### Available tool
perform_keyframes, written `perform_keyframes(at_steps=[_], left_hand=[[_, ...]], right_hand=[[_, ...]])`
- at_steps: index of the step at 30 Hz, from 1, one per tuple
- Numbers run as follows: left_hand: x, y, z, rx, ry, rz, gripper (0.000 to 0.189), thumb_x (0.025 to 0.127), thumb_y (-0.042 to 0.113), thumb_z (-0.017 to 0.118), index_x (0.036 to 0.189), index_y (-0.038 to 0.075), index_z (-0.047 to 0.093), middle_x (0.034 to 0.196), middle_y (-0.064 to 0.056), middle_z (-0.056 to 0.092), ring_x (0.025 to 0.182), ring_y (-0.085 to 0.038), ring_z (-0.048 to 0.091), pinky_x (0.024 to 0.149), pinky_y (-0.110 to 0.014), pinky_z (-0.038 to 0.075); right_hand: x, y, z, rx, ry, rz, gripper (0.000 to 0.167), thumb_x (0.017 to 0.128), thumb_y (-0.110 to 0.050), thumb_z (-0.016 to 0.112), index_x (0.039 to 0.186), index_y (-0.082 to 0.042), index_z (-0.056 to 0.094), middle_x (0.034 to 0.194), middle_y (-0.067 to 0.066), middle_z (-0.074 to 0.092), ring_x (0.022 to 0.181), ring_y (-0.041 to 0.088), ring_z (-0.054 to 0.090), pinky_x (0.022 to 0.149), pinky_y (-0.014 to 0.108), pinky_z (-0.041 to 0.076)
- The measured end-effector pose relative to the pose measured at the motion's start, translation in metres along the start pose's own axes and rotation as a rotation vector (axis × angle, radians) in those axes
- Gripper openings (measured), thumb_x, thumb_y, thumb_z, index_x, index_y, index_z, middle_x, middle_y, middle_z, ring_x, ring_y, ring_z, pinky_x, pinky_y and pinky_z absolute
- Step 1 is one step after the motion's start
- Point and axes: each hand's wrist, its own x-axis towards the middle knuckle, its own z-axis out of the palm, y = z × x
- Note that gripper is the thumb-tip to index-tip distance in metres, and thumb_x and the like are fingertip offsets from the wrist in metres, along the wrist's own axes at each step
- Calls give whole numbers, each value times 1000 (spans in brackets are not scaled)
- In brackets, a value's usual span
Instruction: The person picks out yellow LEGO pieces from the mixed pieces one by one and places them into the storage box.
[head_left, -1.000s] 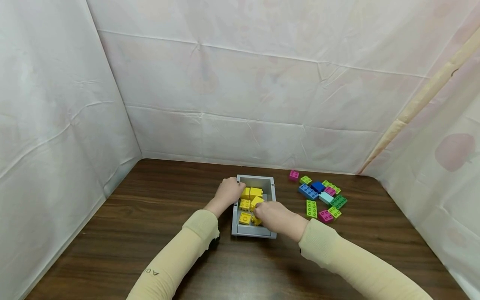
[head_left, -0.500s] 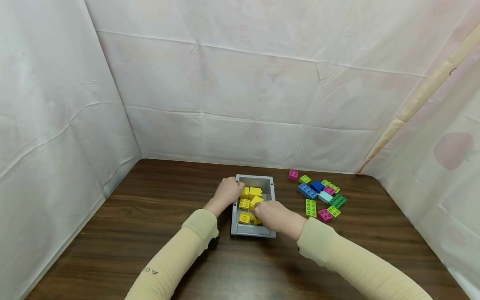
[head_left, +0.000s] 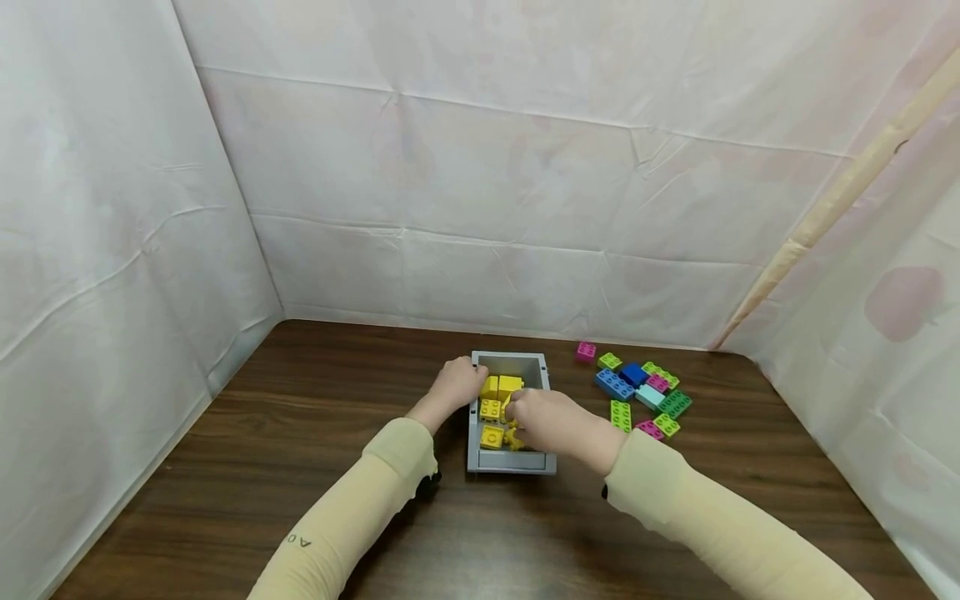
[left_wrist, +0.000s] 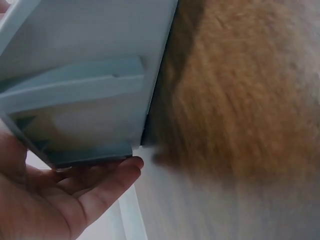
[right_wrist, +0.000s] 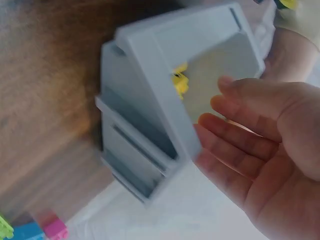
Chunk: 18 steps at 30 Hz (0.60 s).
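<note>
A grey plastic box [head_left: 512,462] with several yellow toy bricks [head_left: 491,409] inside stands on the table. My left hand [head_left: 456,383] grips its left wall, thumb over the rim; the left wrist view shows the fingers [left_wrist: 107,190] against the outer side of the box. Over the right side of the box is my right hand [head_left: 558,423], hiding part of the bricks. In the right wrist view its loosely bent fingers [right_wrist: 235,137] are spread at the box rim [right_wrist: 150,80], with nothing visible between them and the thumb. A yellow piece [right_wrist: 180,82] shows inside the box.
Right of the box lies a loose group of building bricks, among them a blue one [head_left: 615,384], a dark green one [head_left: 674,404] and a pink one [head_left: 586,352]. A lime brick [head_left: 620,415] lies close to my right hand. White cloth [head_left: 450,208] hangs behind the table.
My right hand has shifted slightly right, and its fingers now sit differently over the yellow bricks. The near end of the box has moved a little to the right. My left hand stays on the wall.
</note>
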Motion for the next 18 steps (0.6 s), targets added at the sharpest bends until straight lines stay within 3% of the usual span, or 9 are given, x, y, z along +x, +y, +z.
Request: perform_keyframes(at_steps=[6, 8, 10, 13, 16, 18], left_hand=[[4, 3, -9, -3, -60, -44, 44, 98, 26, 36, 58, 11, 43, 48, 0, 32, 41, -13, 24, 46, -28, 30], [5, 3, -11, 3, -72, -42, 40, 99, 29, 35, 71, 6, 52, 57, -4, 39, 44, -14, 27, 54, -31, 36], [6, 1, -14, 20, -72, -31, 42, 99, 34, 35, 95, -2, 57, 74, -12, 52, 52, -18, 36, 65, -36, 41], [4, 0, -22, 58, -66, -15, 58, 99, 41, 34, 130, -6, 46, 119, -23, 54, 88, -27, 58, 88, -43, 44], [-2, 2, -35, 80, -54, -8, 67, 99, 46, 34, 143, -4, 31, 145, -22, 37, 129, -36, 41, 102, -50, 37], [-8, 3, -45, 91, -43, 6, 70, 98, 48, 35, 146, -2, 26, 148, -22, 32, 135, -37, 33, 105, -52, 33]], right_hand=[[-10, 6, -20, 5, 69, 35, 21, 84, -24, 71, 101, -11, 71, 99, 3, 67, 82, 12, 64, 71, 25, 54], [-14, 8, -27, -5, 85, 56, 23, 85, -28, 70, 102, -12, 71, 100, 3, 67, 82, 12, 64, 70, 24, 54], [-18, 12, -35, -10, 111, 79, 25, 85, -29, 69, 103, -11, 70, 101, 4, 66, 82, 12, 64, 68, 25, 54], [-26, 19, -45, -33, 175, 94, 29, 86, -29, 68, 106, -8, 68, 104, 6, 65, 88, 17, 65, 71, 29, 55], [-35, 28, -55, -35, 258, 116, 35, 88, -28, 66, 112, -3, 65, 112, 12, 64, 101, 25, 62, 83, 37, 53], [-42, 34, -60, -15, 304, 139, 41, 89, -28, 65, 120, -1, 61, 121, 16, 61, 113, 31, 57, 93, 43, 47]])
